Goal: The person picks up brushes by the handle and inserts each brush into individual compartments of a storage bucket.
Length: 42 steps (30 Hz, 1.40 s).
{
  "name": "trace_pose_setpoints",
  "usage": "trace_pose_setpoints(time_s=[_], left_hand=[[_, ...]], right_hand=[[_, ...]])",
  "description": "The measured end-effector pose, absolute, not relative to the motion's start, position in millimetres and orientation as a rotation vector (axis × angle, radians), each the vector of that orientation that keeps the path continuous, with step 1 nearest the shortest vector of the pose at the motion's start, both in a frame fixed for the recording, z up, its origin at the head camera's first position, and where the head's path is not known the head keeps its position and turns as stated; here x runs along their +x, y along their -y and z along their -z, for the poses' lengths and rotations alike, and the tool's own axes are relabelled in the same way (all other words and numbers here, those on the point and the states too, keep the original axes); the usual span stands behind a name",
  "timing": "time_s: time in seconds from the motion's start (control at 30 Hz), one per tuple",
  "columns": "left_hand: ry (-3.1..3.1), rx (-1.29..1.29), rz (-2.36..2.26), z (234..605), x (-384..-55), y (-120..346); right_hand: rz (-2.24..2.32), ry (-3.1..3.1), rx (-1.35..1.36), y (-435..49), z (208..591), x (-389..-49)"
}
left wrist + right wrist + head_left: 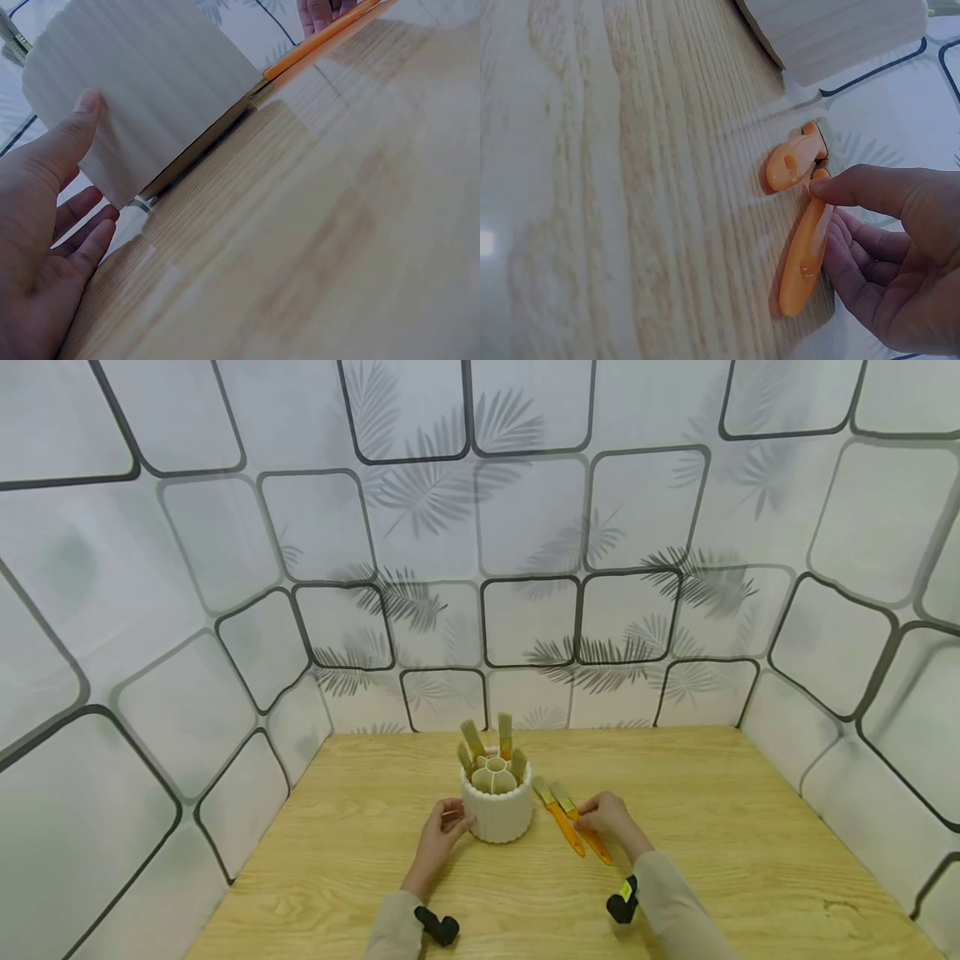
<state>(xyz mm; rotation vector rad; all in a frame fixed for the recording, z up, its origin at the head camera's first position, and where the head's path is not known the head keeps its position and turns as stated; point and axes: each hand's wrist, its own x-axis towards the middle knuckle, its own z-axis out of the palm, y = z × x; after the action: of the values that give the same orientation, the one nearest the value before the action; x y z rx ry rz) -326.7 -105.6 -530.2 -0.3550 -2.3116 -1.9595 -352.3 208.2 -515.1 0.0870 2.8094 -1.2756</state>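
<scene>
A white ribbed brush holder (498, 814) with round compartments stands on the wooden table, several paintbrushes (506, 735) upright in it with bristles on top. My left hand (444, 832) holds its left side; in the left wrist view the thumb (86, 105) lies on the ribbed wall and the loosely curled fingers are at its lower edge. To the right of the holder, two flat paintbrushes with orange handles lie side by side, bristles pointing away from me. My right hand (606, 820) pinches the handle of the right paintbrush (804, 259) between thumb and fingers. The other paintbrush (564, 827) lies untouched beside it.
The light wooden table (337, 860) reaches back to a patterned white backdrop (525, 527) with dark rounded squares and leaf prints, which also rises along both sides. Black camera mounts (438, 928) sit on both wrists over beige sleeves.
</scene>
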Motion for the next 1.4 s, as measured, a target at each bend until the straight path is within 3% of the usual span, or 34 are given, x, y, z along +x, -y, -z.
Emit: trace_pose_setpoints(time_s=[1.4], left_hand=[[2.316,-0.349,1.960,529.9,-327.3,105.4]], right_hand=[[1.347,-2.702,-0.012,-215.6,506.9,-349.1]])
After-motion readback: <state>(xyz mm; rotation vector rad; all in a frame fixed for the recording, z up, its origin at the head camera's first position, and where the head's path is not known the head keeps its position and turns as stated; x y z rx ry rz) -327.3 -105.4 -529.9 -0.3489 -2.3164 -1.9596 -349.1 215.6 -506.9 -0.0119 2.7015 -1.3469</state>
